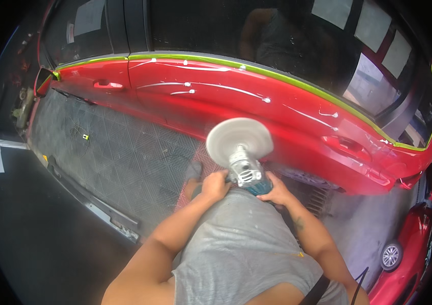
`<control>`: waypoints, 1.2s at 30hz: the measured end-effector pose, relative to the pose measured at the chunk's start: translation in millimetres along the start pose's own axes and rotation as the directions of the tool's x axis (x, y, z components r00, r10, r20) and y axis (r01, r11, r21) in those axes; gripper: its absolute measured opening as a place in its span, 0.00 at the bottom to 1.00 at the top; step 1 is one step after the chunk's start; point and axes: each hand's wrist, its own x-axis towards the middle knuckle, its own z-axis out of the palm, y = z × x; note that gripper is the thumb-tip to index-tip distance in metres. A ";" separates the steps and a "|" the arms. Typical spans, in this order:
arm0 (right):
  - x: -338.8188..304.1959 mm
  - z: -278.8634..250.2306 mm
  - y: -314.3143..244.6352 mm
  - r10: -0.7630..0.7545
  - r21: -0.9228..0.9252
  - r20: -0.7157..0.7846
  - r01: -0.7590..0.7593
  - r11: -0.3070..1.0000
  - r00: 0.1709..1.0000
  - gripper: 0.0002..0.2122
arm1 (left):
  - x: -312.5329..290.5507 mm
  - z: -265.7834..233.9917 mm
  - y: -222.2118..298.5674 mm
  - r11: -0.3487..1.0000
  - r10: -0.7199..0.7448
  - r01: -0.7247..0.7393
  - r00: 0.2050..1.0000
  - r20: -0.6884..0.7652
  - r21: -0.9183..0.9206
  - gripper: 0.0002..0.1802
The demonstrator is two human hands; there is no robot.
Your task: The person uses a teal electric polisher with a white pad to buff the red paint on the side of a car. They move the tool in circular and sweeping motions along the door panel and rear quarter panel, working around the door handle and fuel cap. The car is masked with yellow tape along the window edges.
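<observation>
1 polisher (247, 173), left hand (216, 186) and right hand (280, 189) both gripping; 1 red car (200, 104), 2 door handles (108, 85); 1 white pad (239, 136) hiding some bodywork

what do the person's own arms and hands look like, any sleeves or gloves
The left arm and right arm are bare, with no sleeves over them. The left hand and right hand are ungloved. A small dark marking, perhaps a tattoo, shows on the right forearm. The grey shirt looks sleeveless.
</observation>
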 end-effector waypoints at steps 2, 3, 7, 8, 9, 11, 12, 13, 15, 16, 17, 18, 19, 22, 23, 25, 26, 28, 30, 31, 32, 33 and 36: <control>7.0 24.4 -31.9 0.002 -0.110 -0.011 -0.003 0.994 1.000 0.50 | -19.8 -14.1 -16.1 0.991 -0.129 0.128 0.991 -0.038 -0.024 0.19; -90.6 -38.9 -32.2 0.236 -0.317 -0.048 -0.239 0.918 0.971 0.49 | -43.3 82.3 39.3 0.931 -0.132 0.163 0.984 0.117 -0.325 0.19; -41.9 2.8 -55.5 0.177 -0.376 -0.001 -0.164 0.912 0.984 0.46 | -39.1 49.2 -14.1 0.897 -0.227 0.254 0.967 0.116 -0.361 0.17; -27.2 13.2 -61.3 0.192 -0.386 0.012 -0.173 0.906 0.981 0.46 | -35.6 43.8 -30.5 0.892 -0.253 0.279 0.960 0.120 -0.354 0.16; -17.4 19.9 -67.8 0.219 -0.406 0.019 -0.193 0.893 0.975 0.45 | -32.5 44.1 -42.5 0.882 -0.273 0.302 0.953 0.131 -0.361 0.15; 2.0 36.8 -81.3 0.240 -0.443 0.026 -0.203 0.873 0.971 0.45 | -28.2 43.7 -66.5 0.845 -0.322 0.344 0.939 0.125 -0.408 0.14; 14.8 49.3 -91.0 0.241 -0.455 0.025 -0.203 0.867 0.970 0.45 | -24.6 38.0 -81.7 0.832 -0.341 0.358 0.932 0.119 -0.423 0.13; 30.1 62.9 -101.4 0.239 -0.445 0.040 -0.197 0.874 0.970 0.46 | -22.3 30.0 -100.7 0.819 -0.350 0.358 0.931 0.104 -0.447 0.13; 59.0 86.5 -121.2 0.238 -0.430 0.061 -0.190 0.883 0.969 0.46 | -18.0 20.9 -141.9 0.793 -0.361 0.349 0.929 0.075 -0.500 0.13; 70.2 93.8 -130.2 0.253 -0.509 0.068 -0.185 0.841 0.965 0.47 | -15.0 16.2 -156.2 0.781 -0.378 0.357 0.923 0.066 -0.512 0.14; 78.9 100.3 -139.6 0.255 -0.530 0.074 -0.179 0.829 0.964 0.48 | -13.9 11.3 -170.1 0.771 -0.355 0.331 0.933 0.063 -0.544 0.13; 86.1 105.2 -150.5 0.258 -0.552 0.077 -0.174 0.815 0.963 0.48 | -9.5 5.6 -182.9 0.763 -0.348 0.323 0.935 0.065 -0.559 0.13; 93.0 109.6 -163.3 0.258 -0.574 0.085 -0.164 0.802 0.963 0.48 | -6.6 -0.2 -196.6 0.755 -0.345 0.317 0.936 0.064 -0.574 0.13; 100.6 110.6 -184.1 0.157 -0.559 0.089 -0.081 0.825 0.984 0.49 | -1.5 8.1 -227.4 0.617 -0.346 0.358 0.923 0.166 -0.701 0.13; 100.0 108.1 -186.4 0.110 -0.548 0.083 -0.047 0.835 0.990 0.49 | -0.5 14.2 -226.0 0.577 -0.339 0.359 0.922 0.186 -0.733 0.13; 90.5 94.5 -200.7 0.200 -0.577 0.101 -0.107 0.810 0.975 0.49 | 0.5 24.1 -213.4 0.501 -0.317 0.361 0.922 0.221 -0.787 0.12; 83.1 84.4 -203.4 0.246 -0.591 0.110 -0.136 0.795 0.963 0.49 | -0.4 29.0 -200.5 0.467 -0.302 0.359 0.924 0.237 -0.808 0.12; 50.9 51.1 -187.1 0.324 -0.458 0.133 -0.232 0.858 0.937 0.48 | -2.9 27.7 -156.4 0.485 -0.265 0.346 0.933 0.242 -0.803 0.12; 2.7 11.7 -153.9 0.366 -0.359 0.140 -0.297 0.885 0.920 0.47 | -7.4 50.5 -119.4 0.482 -0.204 0.239 0.966 0.158 -0.843 0.13; -22.1 -1.2 -140.4 0.361 -0.366 0.121 -0.297 0.882 0.925 0.47 | -10.4 79.5 -109.1 0.488 -0.206 0.201 0.972 0.112 -0.849 0.14; -52.7 -16.1 -129.0 0.369 -0.376 0.081 -0.314 0.872 0.926 0.47 | -13.3 87.5 -86.6 0.589 -0.141 0.187 0.982 0.128 -0.786 0.12; -79.0 -24.4 -122.9 0.364 -0.417 0.030 -0.319 0.851 0.931 0.48 | -19.6 87.5 -63.0 0.687 -0.090 0.170 0.985 0.150 -0.706 0.10; -149.5 -45.3 -99.6 0.371 -0.462 -0.112 -0.379 0.802 0.922 0.49 | -27.8 65.3 17.4 0.816 0.028 0.087 0.981 0.190 -0.571 0.15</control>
